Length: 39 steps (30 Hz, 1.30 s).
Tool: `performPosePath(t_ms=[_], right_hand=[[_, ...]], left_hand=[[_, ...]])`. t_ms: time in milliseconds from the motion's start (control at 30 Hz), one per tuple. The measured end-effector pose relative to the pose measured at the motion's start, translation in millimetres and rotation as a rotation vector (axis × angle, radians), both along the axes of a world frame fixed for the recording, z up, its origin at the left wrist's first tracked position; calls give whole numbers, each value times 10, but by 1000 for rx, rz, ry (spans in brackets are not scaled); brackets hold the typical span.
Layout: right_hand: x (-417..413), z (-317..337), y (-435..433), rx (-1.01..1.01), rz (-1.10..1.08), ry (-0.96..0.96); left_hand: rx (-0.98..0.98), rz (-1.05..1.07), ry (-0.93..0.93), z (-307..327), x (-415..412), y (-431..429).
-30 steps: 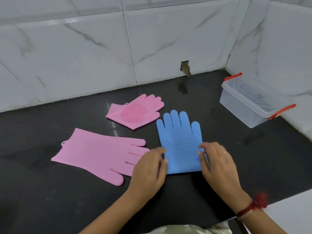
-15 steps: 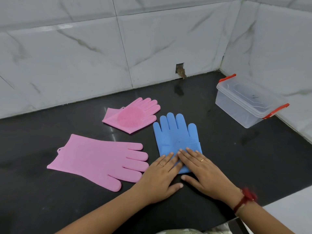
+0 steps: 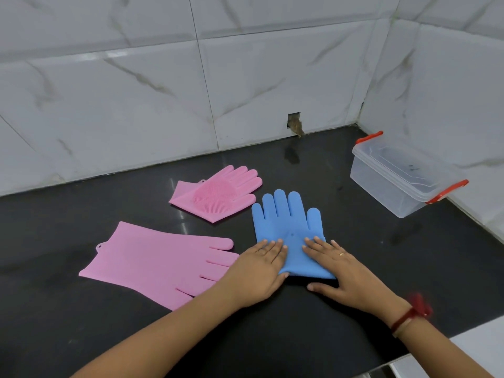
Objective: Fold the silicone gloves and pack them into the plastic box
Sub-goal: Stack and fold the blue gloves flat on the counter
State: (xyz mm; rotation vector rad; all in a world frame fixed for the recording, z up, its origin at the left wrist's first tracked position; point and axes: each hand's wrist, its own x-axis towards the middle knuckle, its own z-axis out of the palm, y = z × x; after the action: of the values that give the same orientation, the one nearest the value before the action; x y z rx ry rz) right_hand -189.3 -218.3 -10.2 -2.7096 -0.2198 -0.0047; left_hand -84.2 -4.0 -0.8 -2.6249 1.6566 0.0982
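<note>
From the head view, a blue silicone glove (image 3: 289, 219) lay flat on the black worktop (image 3: 81, 323), its fingers pointing away towards the tiled wall (image 3: 136, 105). Both hands pressed down on its near half. The left hand (image 3: 256, 271) lay palm down with straight fingers on the glove's left edge, its thumb at the near corner. The right hand (image 3: 343, 268) lay the same way on the right edge, its thumb resting on the worktop just below the glove. Neither hand was curled round anything. The right hand wore a ring (image 3: 341, 254), and a red band (image 3: 409, 315) circled that wrist.

Left of the blue glove, a long pink glove (image 3: 152, 260) lay spread out, its fingers reaching towards the left hand, which covered some of their tips. Behind it lay a second pink glove (image 3: 215, 195), shorter in outline and showing a round patch of bristles on its palm, just beside the blue glove's fingertips.

The clear plastic box (image 3: 395, 181) with red latches stood well apart at the right, near the corner of the walls, with a clear lid on it. A small hole (image 3: 294, 124) showed in the wall just above the worktop.
</note>
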Motion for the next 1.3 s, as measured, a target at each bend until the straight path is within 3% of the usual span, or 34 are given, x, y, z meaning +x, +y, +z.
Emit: performPosePath(t_ms=[167,300,400,467,567,667,800,933,1033,1167,1300], right_hand=[[33,74,-35,254,-132,-180],[43,199,-27,598,-163,43],[59,232,12,616,-167,119],[115,235,41,581,-239,83],[243,240,92,473,-383,18],[342,230,149,310,-449,-7],[417,195,236,140,-506,-128],[442,130,343,-63,-644,-194],[426,120,340,-25,-712,-218],[361,165,378,-4,-602,-395],[316,183,516,45,-408,-523]], left_hand=[[-34,107,315,419,167,-2],[-75,260,782,604,260,119],[-129,373,1100,625,310,141],[-309,418,1158,608,343,134],[-537,441,1092,518,328,154],[-546,456,832,327,266,175],[-698,599,664,171,203,158],[-709,755,536,57,110,136],[-836,807,476,51,1,113],[-799,499,-4,167,-255,75],[-580,144,-171,98,-478,-121]])
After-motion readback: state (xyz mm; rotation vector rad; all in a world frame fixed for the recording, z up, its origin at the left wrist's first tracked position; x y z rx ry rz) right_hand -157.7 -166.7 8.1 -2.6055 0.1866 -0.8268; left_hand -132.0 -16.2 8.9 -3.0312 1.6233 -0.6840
